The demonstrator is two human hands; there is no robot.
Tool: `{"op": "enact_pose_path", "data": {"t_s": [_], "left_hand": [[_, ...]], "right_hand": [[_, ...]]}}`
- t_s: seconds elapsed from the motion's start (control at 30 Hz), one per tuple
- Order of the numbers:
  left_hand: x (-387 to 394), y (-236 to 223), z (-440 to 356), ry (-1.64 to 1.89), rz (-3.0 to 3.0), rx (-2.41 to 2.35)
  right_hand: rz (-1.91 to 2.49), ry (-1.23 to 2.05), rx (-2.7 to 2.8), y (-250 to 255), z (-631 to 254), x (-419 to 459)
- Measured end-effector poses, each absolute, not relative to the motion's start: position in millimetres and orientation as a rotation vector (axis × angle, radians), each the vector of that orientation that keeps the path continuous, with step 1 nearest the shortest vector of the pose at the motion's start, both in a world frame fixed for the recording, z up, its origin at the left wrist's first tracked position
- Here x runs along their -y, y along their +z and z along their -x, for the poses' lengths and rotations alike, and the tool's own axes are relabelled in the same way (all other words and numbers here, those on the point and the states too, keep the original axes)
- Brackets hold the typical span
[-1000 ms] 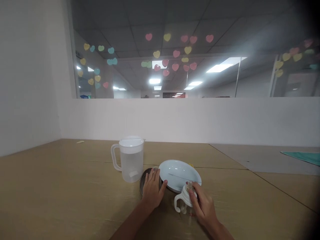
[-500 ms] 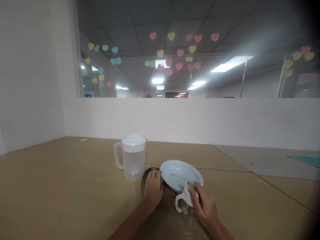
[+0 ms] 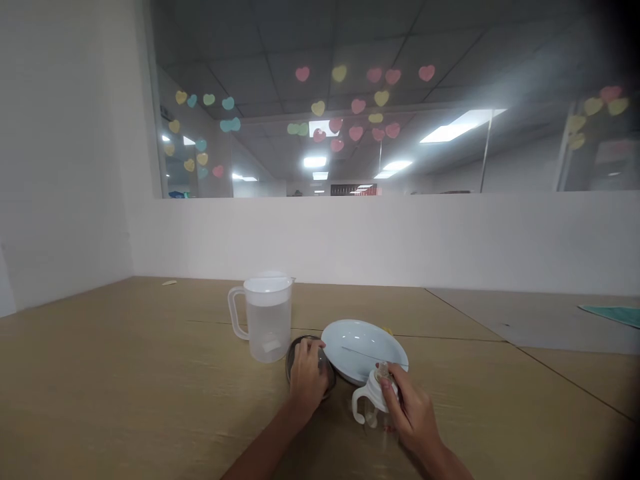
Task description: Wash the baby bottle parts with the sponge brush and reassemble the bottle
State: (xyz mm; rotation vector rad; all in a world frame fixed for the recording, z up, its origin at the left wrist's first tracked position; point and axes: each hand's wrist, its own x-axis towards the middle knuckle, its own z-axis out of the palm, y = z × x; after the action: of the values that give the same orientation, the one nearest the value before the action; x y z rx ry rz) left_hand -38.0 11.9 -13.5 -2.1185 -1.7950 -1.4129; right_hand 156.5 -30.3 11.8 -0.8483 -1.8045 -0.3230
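My left hand (image 3: 307, 380) is closed over a dark, round metal dish (image 3: 294, 359), with its fingers reaching across to the far side. Much of the dish is hidden beneath the hand. On the right, a clear baby bottle (image 3: 384, 421) with a white collar and curved white handle stands on the table. My right hand (image 3: 407, 403) grips it near the top, thumb and fingers around the nipple and collar. Just behind both hands lies a pale blue oval plate (image 3: 357, 343) with a thin dark line across it.
Left of the plate stands a translucent pitcher (image 3: 269, 327) holding what looks like clear liquid. A teal cloth (image 3: 613, 315) lies at the far right of the table (image 3: 125, 387). A white wall (image 3: 350, 240) under a window with heart stickers borders the back.
My left hand and the metal dish have moved slightly right, and the dish looks more tilted. My right hand stays on the bottle. The camera view has shifted a little.
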Motion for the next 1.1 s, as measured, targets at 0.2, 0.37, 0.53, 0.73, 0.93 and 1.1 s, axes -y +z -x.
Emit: {"op": "enact_pose_path", "data": {"t_s": [0.2,0.37,0.53,0.73,0.93,1.1], "left_hand": [[3.7,4.5,34.7,-1.753,1.831,1.302],[33.4,9.6,6.8,-2.032,1.854,0.828],[47.3,4.5,-16.3,-2.116,1.990,0.694],[44.6,-0.4,-15.8,-1.979,2.258,0.737],[43.6,-1.5,-16.6,-2.001,2.455,0.763],[44.3,2.4,-17.2,-2.056,2.460,0.793]], "right_hand": [[0.854,-0.348,1.812,7.6,-155.7,29.6],[0.822,-0.359,1.840,7.0,-153.6,27.6],[0.809,-0.269,1.907,6.2,-152.2,26.8],[0.784,-0.268,1.923,4.7,-150.9,26.4],[0.797,-0.274,1.911,9.4,-147.5,30.9],[0.839,-0.332,1.883,8.2,-148.0,30.6]]}}
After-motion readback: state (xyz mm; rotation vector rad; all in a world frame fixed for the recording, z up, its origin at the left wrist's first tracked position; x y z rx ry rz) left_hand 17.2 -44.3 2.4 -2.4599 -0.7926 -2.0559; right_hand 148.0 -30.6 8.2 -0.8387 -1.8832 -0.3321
